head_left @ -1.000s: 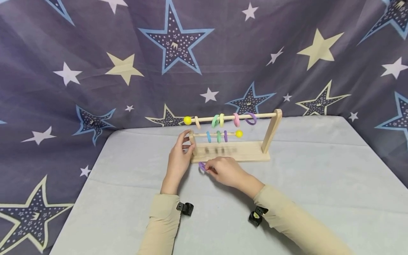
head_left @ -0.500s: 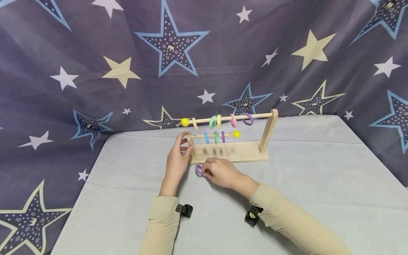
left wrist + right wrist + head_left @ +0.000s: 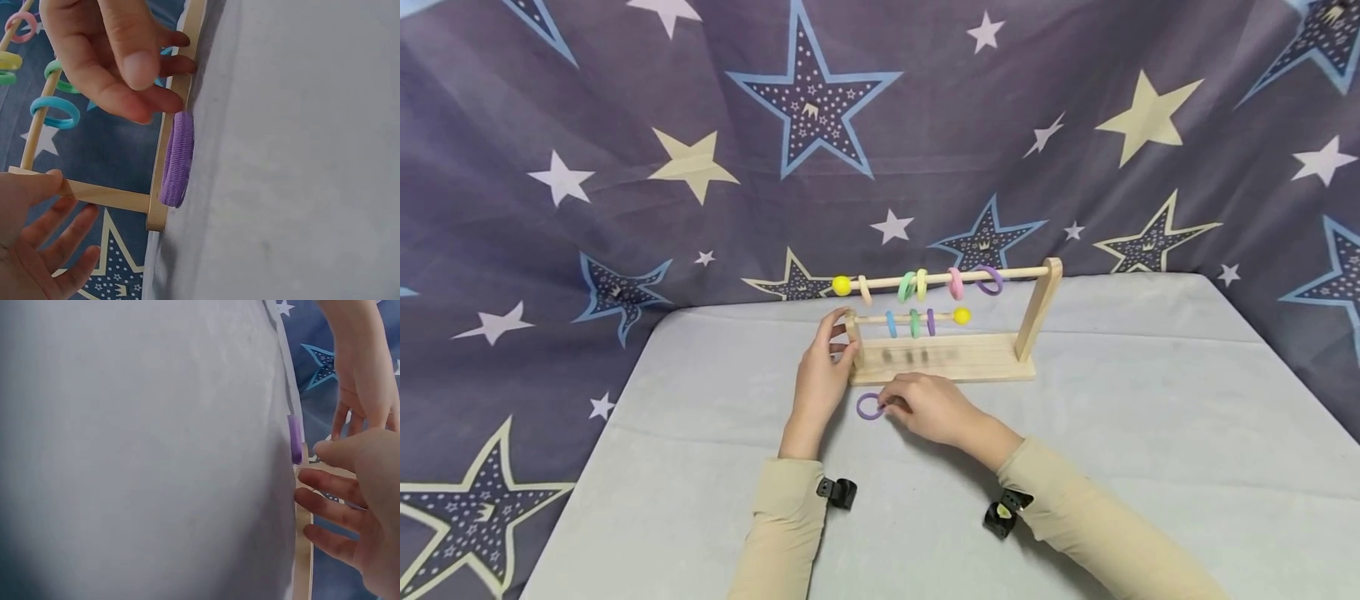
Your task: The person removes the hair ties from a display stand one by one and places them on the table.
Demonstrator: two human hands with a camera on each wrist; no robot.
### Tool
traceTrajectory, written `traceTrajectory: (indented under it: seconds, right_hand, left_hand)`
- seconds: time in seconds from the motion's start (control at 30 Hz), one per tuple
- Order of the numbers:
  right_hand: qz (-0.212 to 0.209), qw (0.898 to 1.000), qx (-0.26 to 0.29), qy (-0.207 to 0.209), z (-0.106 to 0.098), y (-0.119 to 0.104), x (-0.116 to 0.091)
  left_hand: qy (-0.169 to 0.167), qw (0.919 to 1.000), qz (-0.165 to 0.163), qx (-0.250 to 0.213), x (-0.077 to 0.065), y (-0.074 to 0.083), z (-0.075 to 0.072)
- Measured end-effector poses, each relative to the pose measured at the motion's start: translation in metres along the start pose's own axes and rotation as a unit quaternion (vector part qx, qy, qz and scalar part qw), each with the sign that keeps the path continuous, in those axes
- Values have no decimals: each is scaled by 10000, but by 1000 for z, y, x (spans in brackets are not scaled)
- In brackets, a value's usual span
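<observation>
A wooden rack (image 3: pixel 985 354) with two rods stands on the table. My left hand (image 3: pixel 822 375) grips its short left post, thumb in front in the head view. A purple hair tie (image 3: pixel 869 417) lies flat on the cloth in front of the base; the ribbed purple hair tie (image 3: pixel 178 159) shows side-on in the left wrist view. The fingertips of my right hand (image 3: pixel 934 407) are right at the tie's edge, and the right wrist view shows thumb and fingers spread apart. Blue (image 3: pixel 891 323), green and purple hair ties hang on the lower rod.
Several hair ties, among them a pink one (image 3: pixel 956 285), hang on the upper rod, which ends in a yellow ball (image 3: pixel 841 286). Another yellow ball (image 3: pixel 962 316) tips the lower rod. Grey cloth (image 3: pixel 1150 433) covers the table; a star-patterned curtain (image 3: pixel 925 167) hangs behind.
The purple hair tie, tilted in my right fingers before, has come down toward me and now lies flat, released. My left hand stays on the post.
</observation>
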State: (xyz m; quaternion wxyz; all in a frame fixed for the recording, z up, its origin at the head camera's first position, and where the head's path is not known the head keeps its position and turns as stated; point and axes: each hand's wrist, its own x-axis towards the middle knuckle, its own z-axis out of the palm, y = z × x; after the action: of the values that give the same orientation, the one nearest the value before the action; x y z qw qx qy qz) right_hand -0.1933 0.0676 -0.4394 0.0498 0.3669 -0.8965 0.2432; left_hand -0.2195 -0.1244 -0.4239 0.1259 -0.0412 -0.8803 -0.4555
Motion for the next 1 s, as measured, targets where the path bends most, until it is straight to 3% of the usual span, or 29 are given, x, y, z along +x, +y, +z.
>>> traceTrajectory:
  seconds: [0.23,0.47,0.73,1.0]
  right_hand:
    - [453,9970,426,461,-10,1,-6]
    - [603,9870,788,1268,-18,6,-14]
    - [794,9623,1114,2350,-24,20,-19]
    - [1343,9402,1407,2794,-29,29,-20]
  left_hand:
    - [41,10000,8,-9,0,2,1]
    - [26,10000,-65,61,-1,2,0]
    - [-36,9999,-112,12,0,2,0]
    - [-47,9999,-124,7,1,2,1]
